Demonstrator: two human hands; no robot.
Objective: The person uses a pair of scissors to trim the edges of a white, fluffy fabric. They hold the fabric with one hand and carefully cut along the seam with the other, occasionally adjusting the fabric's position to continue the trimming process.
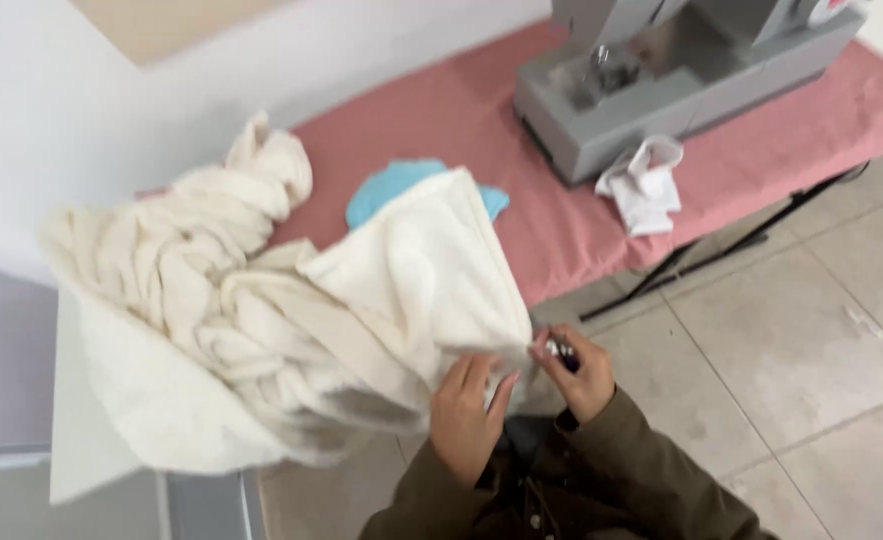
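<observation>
Fabric pile (pixel 262 300) sits left on the table (pixel 522 150), edge hanging toward both hands. Sewing machine (pixel 662 80) stands far right on the table; small cloth (pixel 645 185) lies just before it. Left hand (pixel 467 415) beside right hand (pixel 577 370), at the pile's near corner.

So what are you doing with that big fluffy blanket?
A person holds the edge of a cream fleece cloth with the left hand. The right hand pinches a small dark tool at that edge. Behind, a grey sewing machine sits on a pink-covered table.
</observation>
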